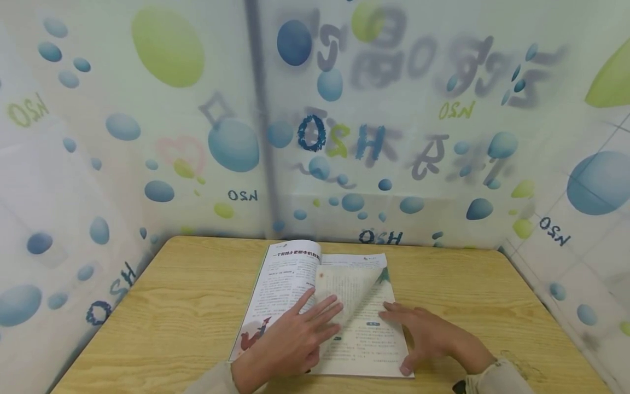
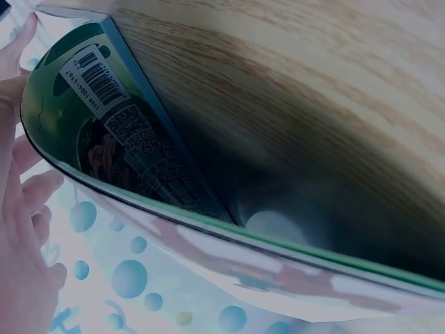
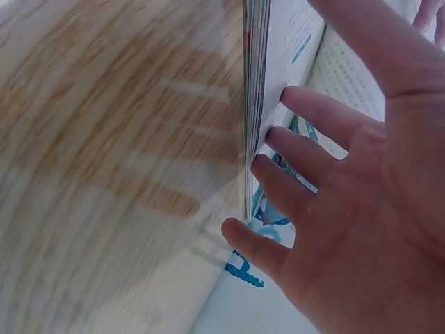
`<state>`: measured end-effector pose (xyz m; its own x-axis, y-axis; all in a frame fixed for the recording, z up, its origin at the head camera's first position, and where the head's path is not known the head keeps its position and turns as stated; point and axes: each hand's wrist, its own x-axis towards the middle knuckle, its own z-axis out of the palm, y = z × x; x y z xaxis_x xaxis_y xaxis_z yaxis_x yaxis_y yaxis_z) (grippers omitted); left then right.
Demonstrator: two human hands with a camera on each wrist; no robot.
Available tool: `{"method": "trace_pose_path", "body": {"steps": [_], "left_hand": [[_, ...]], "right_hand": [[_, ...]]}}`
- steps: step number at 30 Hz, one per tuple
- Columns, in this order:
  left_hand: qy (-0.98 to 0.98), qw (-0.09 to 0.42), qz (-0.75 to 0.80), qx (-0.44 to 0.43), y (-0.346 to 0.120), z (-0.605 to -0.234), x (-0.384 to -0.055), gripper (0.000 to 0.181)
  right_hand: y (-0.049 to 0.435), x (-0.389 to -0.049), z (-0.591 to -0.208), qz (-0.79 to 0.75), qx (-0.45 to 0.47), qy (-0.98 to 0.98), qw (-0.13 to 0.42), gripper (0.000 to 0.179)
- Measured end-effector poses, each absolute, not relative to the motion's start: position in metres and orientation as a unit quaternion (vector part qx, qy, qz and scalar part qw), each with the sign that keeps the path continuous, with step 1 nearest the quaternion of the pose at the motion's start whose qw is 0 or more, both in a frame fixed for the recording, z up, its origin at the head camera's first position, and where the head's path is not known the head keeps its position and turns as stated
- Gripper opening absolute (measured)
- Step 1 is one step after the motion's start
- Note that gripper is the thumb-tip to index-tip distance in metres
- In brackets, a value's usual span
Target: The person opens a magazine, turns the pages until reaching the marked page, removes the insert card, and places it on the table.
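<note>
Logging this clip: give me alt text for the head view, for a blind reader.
A person's left hand lies spread over a partly turned page of an open magazine; the right hand is at the magazine's right edge. Beneath is a wooden table; behind, bubble-print sheeting.

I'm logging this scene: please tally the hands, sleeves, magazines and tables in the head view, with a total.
Hands: 2 (left hand, right hand)
Sleeves: 2 (left sleeve, right sleeve)
Magazine: 1
Table: 1
Total: 6
</note>
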<state>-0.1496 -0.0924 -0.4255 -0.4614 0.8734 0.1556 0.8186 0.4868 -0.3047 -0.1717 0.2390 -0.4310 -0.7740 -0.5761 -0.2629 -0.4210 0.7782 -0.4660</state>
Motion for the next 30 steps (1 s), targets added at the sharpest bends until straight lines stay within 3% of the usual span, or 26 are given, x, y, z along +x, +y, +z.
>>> {"method": "trace_pose_path", "body": {"steps": [15,20,24,30], "left_hand": [[-0.839,0.149,0.117,-0.51,-0.088,-0.4279,-0.1486,0.036],[-0.849,0.176,0.104,-0.487,-0.0868,-0.4247,-0.1482,0.028],[-0.858,0.196,0.123,-0.458,-0.0863,-0.422,-0.1475,0.036],[-0.879,0.187,0.157,-0.409,-0.087,-0.424,-0.1458,0.05]], "right_hand": [[0.2389,-0.17,-0.4305,-0.18,-0.284,0.923,0.186,0.103],[0.2384,-0.1702,-0.4306,-0.184,-0.286,0.922,0.185,0.103],[0.2386,-0.1707,-0.4313,-0.186,-0.288,0.921,0.185,0.104],[0.2392,-0.1702,-0.4319,-0.19,-0.287,0.921,0.184,0.104]]}}
